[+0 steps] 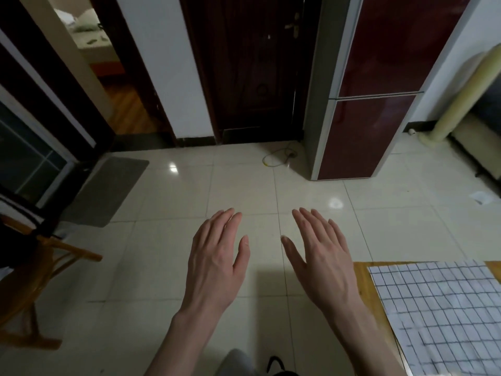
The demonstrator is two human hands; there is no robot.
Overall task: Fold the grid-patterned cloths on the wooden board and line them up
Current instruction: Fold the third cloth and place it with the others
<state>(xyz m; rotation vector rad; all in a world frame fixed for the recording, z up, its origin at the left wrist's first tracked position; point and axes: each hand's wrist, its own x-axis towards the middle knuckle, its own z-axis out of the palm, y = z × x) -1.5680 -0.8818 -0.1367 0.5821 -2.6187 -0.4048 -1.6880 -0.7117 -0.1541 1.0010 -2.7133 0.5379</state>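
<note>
A white cloth with a dark grid pattern lies spread flat on a wooden board at the lower right; its right and lower parts run out of frame. My left hand and my right hand are held out over the tiled floor, palms down, fingers straight and slightly spread, holding nothing. The right hand is just left of the board's edge and does not touch the cloth.
Beige floor tiles fill the middle. A dark-red fridge stands at the back right, a dark door behind, a grey mat at left, a wooden chair at the far left. A yellow cable lies by the fridge.
</note>
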